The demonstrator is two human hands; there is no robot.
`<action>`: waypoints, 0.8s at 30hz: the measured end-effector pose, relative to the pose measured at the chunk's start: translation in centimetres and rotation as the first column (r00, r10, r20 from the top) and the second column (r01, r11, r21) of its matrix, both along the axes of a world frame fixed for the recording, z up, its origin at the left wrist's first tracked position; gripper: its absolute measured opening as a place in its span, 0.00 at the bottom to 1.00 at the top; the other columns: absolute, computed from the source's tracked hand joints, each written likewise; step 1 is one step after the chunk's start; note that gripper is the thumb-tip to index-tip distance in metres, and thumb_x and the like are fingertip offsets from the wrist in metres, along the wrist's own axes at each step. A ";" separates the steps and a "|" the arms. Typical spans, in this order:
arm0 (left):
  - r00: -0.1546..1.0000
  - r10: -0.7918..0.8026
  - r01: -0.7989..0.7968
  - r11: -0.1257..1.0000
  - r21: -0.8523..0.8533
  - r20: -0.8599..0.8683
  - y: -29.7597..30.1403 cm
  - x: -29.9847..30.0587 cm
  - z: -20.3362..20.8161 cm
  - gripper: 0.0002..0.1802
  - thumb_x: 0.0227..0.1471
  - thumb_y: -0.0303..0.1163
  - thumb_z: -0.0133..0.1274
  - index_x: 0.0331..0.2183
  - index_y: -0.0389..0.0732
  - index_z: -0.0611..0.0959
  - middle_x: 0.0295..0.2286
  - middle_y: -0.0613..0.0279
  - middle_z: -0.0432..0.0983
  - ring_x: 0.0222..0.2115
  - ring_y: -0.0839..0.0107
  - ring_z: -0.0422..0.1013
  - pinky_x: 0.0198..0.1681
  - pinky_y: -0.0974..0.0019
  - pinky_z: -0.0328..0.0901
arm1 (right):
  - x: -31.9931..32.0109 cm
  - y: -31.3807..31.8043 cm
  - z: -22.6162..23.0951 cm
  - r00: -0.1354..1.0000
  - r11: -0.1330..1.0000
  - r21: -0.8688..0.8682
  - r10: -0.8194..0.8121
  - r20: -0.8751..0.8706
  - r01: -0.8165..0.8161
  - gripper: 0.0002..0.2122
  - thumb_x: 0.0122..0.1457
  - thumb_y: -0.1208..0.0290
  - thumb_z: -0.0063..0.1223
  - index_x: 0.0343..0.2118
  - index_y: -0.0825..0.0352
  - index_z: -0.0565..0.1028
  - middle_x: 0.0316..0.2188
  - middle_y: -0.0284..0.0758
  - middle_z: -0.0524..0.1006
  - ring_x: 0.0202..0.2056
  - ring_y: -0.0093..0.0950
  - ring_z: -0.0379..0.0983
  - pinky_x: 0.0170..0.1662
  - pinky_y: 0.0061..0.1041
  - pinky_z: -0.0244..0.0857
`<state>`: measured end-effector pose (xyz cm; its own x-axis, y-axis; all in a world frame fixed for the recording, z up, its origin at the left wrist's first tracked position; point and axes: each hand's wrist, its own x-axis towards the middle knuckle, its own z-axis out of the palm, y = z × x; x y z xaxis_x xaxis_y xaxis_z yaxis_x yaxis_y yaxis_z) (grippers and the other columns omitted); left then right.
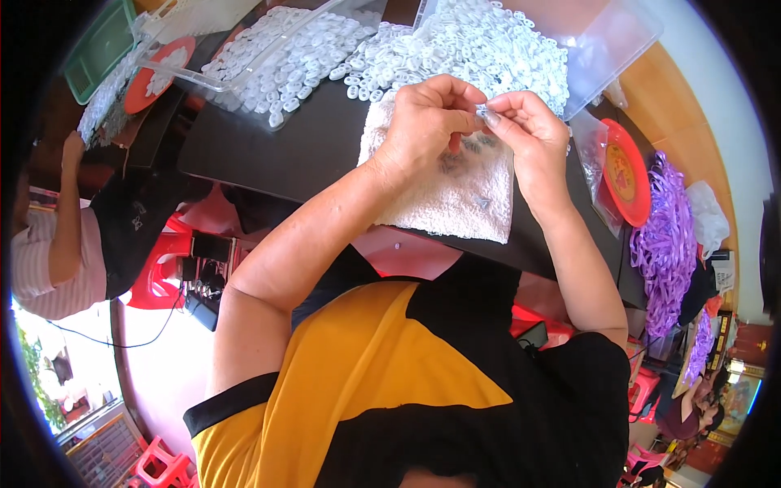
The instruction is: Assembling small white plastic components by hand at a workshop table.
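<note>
Above a white towel [439, 213] on the dark table, my left hand [427, 122] and my right hand [533, 134] meet fingertip to fingertip. Both are closed in a pinch around a small pale plastic piece [482, 111], mostly covered by the fingers. Just beyond them spreads a large heap of small white oval plastic pieces [488, 45], each with holes. Under my hands, several small dark grey bits [472, 146] lie on the towel. One small greyish piece [483, 202] rests nearer its front edge.
A transparent tub [281, 81] holds more white pieces at the back left. Another transparent bin [618, 41] stands back right. Rightward are a red round tray [626, 172] and purple ribbons [663, 244]. At the far left, a co-worker's arm [69, 203] reaches toward hanging silvery strips [110, 98].
</note>
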<state>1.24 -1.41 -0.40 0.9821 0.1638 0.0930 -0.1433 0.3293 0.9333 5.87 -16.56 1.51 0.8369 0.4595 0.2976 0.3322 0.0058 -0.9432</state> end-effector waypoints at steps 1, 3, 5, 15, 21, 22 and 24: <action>1.000 0.005 -0.005 1.000 0.000 0.008 0.0 0.0 0.0 0.12 0.44 0.16 0.55 0.36 0.33 0.79 0.25 0.62 0.77 0.20 0.79 0.68 0.20 0.77 0.61 | 0.0 0.1 0.0 1.000 1.000 -0.004 -0.009 -0.010 0.009 0.04 0.56 0.82 0.54 0.34 0.71 0.74 0.31 0.30 0.76 0.33 0.16 0.71 0.39 0.17 0.66; 1.000 0.010 -0.010 1.000 0.000 0.016 0.1 0.0 0.0 0.12 0.44 0.16 0.55 0.36 0.33 0.79 0.24 0.63 0.77 0.20 0.79 0.68 0.20 0.77 0.61 | -0.2 0.2 0.0 1.000 1.000 0.006 -0.015 -0.018 0.015 0.04 0.56 0.82 0.54 0.34 0.71 0.74 0.31 0.30 0.76 0.33 0.17 0.71 0.38 0.17 0.66; 0.995 0.052 -0.062 0.992 0.111 0.089 0.0 -0.1 -0.1 0.11 0.43 0.17 0.56 0.33 0.33 0.79 0.24 0.64 0.77 0.20 0.81 0.68 0.19 0.77 0.61 | -0.4 0.3 0.0 0.999 1.000 0.019 -0.023 -0.028 0.024 0.04 0.56 0.82 0.54 0.34 0.71 0.74 0.31 0.30 0.76 0.33 0.17 0.71 0.38 0.17 0.66; 0.991 -0.083 0.087 0.995 0.043 -0.102 -0.1 -0.1 0.4 0.05 0.53 0.27 0.55 0.31 0.35 0.80 0.23 0.63 0.76 0.20 0.79 0.67 0.22 0.74 0.62 | -0.4 -0.3 -0.5 0.996 0.981 0.178 -0.070 -0.049 0.078 0.04 0.54 0.84 0.55 0.34 0.72 0.75 0.30 0.32 0.76 0.32 0.18 0.72 0.38 0.18 0.68; 0.991 -0.111 0.110 0.994 -0.021 -0.076 0.0 0.3 -0.3 0.06 0.53 0.27 0.55 0.28 0.34 0.79 0.21 0.63 0.75 0.19 0.79 0.67 0.19 0.76 0.61 | -0.7 -0.5 -0.6 0.995 0.982 0.181 -0.039 -0.089 0.055 0.04 0.56 0.82 0.54 0.34 0.72 0.75 0.31 0.31 0.76 0.33 0.18 0.72 0.38 0.18 0.68; 0.991 -0.095 0.093 0.995 -0.019 -0.097 0.0 0.2 -0.1 0.06 0.53 0.27 0.55 0.30 0.33 0.78 0.22 0.62 0.74 0.19 0.78 0.67 0.21 0.74 0.61 | -0.8 -0.5 -0.5 0.994 0.984 0.166 -0.042 -0.102 0.059 0.03 0.57 0.81 0.53 0.34 0.71 0.75 0.31 0.30 0.76 0.32 0.17 0.72 0.39 0.18 0.68; 0.990 -0.078 0.077 0.997 -0.013 -0.118 0.0 0.1 0.0 0.06 0.54 0.26 0.54 0.32 0.33 0.78 0.22 0.62 0.74 0.20 0.76 0.67 0.23 0.73 0.61 | -0.6 -0.9 -0.6 0.997 0.989 0.142 -0.041 -0.072 0.051 0.03 0.58 0.81 0.53 0.35 0.71 0.75 0.31 0.30 0.76 0.32 0.17 0.72 0.38 0.18 0.68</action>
<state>1.33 -1.42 -0.36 0.9958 0.0874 -0.0260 -0.0056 0.3430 0.9393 5.25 -17.45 0.94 0.8770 0.3762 0.2987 0.2696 0.1291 -0.9543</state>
